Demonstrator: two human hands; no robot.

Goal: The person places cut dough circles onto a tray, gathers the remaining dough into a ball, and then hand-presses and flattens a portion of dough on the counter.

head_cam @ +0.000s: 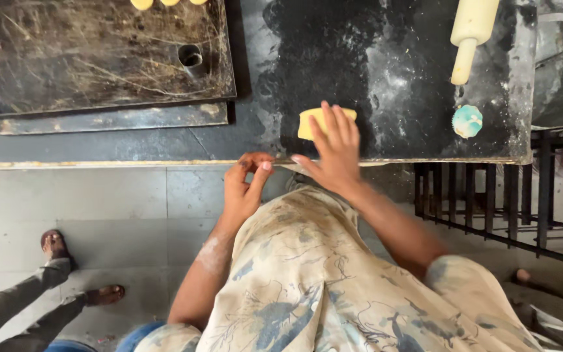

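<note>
— Yellow dough [313, 121] is seen on the dark floured slab [386, 78], near its front edge; how is it being held?

— It is covered by the right hand [335, 151], whose fingers are spread flat and relaxed over it, nothing being gripped. The piece seems to be steadied or pressed that way.

— And the left hand [245, 182]?

— Its fingertips are pinched together at the slab's edge, just left of the right hand. Whether something small is caught between them cannot be told.

— What is set aside?

— A cream rolling pin [472, 32] is laid at the far right, its upper end cut off by the frame, with a small round teal cutter [467, 121] just below it, both within reach. To the left, a scratched black tray [99, 58] bears pale dough pieces [142, 4] at its far edge, only partly shown.

— Anything else?

— Another person's sandalled feet [57, 248] are seen on the tiled floor, lower left.
</note>
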